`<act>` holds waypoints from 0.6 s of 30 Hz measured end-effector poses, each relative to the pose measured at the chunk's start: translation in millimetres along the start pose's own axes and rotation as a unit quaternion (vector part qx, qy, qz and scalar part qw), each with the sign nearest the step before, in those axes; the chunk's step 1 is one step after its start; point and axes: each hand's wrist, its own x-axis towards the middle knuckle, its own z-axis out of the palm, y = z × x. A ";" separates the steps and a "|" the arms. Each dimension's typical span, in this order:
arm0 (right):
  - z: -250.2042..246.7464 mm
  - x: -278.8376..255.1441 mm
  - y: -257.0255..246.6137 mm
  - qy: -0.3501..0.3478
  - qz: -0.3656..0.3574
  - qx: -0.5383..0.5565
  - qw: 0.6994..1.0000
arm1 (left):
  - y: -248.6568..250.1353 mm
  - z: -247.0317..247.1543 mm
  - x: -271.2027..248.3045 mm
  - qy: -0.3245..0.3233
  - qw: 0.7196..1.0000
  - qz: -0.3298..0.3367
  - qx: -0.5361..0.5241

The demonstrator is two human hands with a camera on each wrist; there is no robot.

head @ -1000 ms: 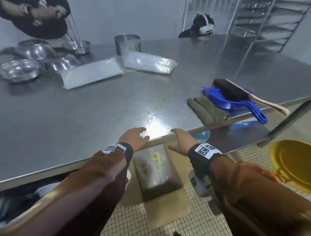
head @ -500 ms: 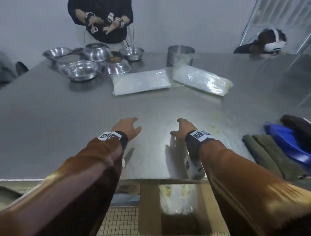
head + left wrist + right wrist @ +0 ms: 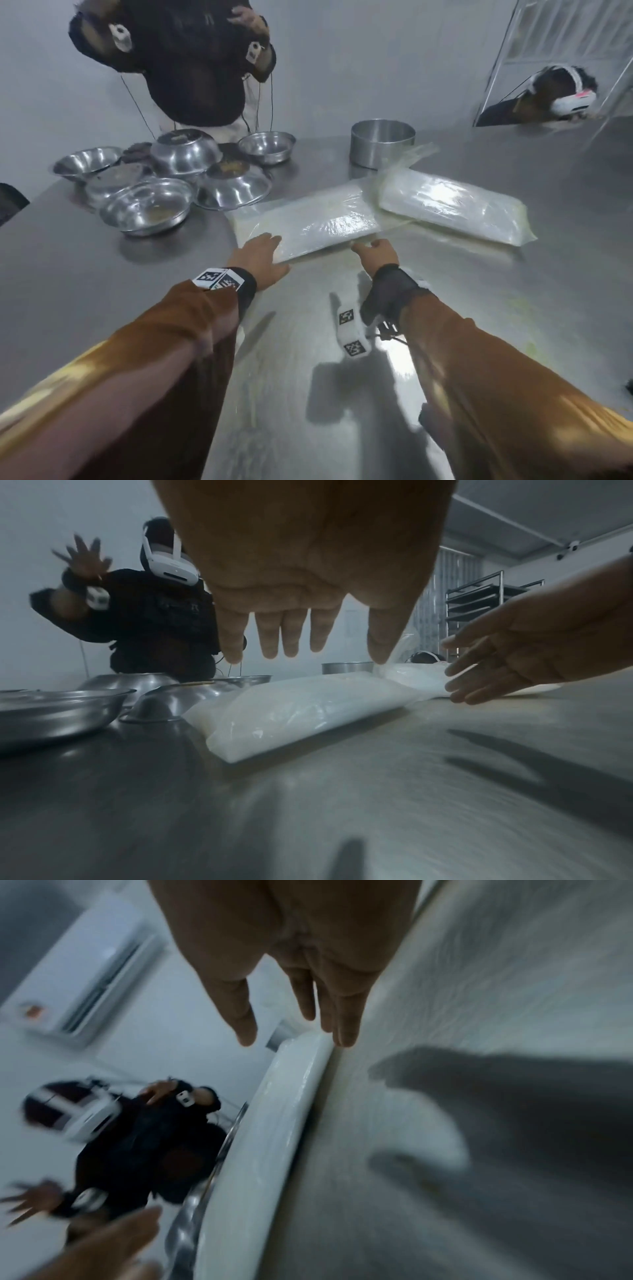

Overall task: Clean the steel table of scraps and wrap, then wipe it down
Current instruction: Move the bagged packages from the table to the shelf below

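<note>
Two flat clear plastic-wrapped packs lie on the steel table (image 3: 102, 308): the near pack (image 3: 315, 222) (image 3: 291, 710) (image 3: 274, 1123) and a far pack (image 3: 452, 209) to its right. My left hand (image 3: 263, 253) (image 3: 301, 642) hovers with straight spread fingers over the near pack's left end. My right hand (image 3: 373, 253) (image 3: 294, 1026), fingers straight, reaches the pack's near right edge; in the left wrist view my right hand (image 3: 496, 669) is open just beside the pack. Neither hand holds anything. Faint yellowish smears mark the table near the packs.
Several steel bowls (image 3: 147, 205) cluster at the back left, some upturned. A round steel tin (image 3: 382, 142) stands behind the packs. A person in black (image 3: 191, 68) stands across the table; another person with a headset (image 3: 555, 96) is at the far right by a rack.
Both hands have moved from the table's near edge forward across the steel to the near pack. The view has shifted left and forward; the cloths and blue dustpan have left the frame.
</note>
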 end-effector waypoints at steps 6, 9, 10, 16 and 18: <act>51.8 65.0 -9.4 0.062 0.120 0.131 0.982 | -40.3 11.2 68.6 -0.063 0.996 -0.004 0.066; 64.1 85.5 -10.5 0.082 0.125 0.173 0.974 | -54.3 15.8 86.5 -0.078 0.995 0.002 0.064; 64.6 89.7 -12.8 0.082 0.125 0.187 0.971 | -57.5 17.7 89.9 -0.081 0.995 0.006 0.060; 61.9 101.4 -24.8 -0.017 0.105 0.188 0.976 | -68.6 23.5 95.3 -0.099 0.994 0.039 0.008; 59.6 107.1 -28.3 -0.038 0.114 0.166 0.979 | -72.1 21.7 95.5 -0.102 0.994 0.048 -0.003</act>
